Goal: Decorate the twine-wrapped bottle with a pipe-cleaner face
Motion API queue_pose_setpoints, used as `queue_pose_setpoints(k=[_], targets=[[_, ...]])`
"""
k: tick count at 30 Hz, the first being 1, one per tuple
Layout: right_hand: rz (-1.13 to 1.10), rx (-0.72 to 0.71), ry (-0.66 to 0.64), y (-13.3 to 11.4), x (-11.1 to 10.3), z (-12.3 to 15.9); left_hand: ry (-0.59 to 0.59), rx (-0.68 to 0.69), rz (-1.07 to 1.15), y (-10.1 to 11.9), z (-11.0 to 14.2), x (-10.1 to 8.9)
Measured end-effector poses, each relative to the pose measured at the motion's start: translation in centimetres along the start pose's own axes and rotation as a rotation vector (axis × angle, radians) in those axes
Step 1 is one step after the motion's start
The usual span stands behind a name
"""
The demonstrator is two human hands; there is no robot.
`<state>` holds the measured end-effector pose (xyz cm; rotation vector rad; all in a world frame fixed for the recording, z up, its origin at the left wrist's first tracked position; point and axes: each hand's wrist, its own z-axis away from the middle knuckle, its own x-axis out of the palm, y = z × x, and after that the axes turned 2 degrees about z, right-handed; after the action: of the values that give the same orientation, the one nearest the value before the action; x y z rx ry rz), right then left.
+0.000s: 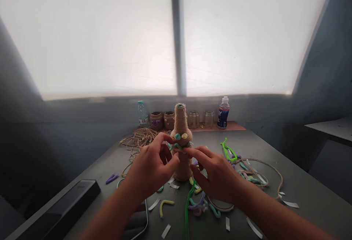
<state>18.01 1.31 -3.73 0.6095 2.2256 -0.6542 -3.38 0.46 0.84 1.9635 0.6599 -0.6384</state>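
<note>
Wrapped bottle (180, 126), left hand (156, 159) half open, right hand (216, 168) loosely curled, both touching teal strip (176, 146)

On the counter (253, 145), a bottle (180, 126) stands between the left hand (151, 163) and the right hand (217, 170). Behind it, jars (156, 126) line up between a water bottle (142, 113), left, and a drink bottle (223, 116), right. Twine (144, 136) heaps behind the left hand. Pipe cleaners (166, 202) and paper strips (166, 231) lie before the bottle and to its right.

The left grip (154, 163) and right grip (218, 170) are bare, both forearms (118, 203) uncovered.
</note>
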Motion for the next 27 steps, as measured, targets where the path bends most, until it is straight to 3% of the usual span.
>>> queue_pose_setpoints(k=[14,27], targets=[[-0.029,-0.007,-0.004,0.1,0.1,0.0,0.087,-0.009,0.043,-1.2,-0.6,0.3],[-0.036,-0.008,0.000,-0.1,-0.2,-0.1,0.088,0.006,0.044,-1.3,-0.5,0.5]])
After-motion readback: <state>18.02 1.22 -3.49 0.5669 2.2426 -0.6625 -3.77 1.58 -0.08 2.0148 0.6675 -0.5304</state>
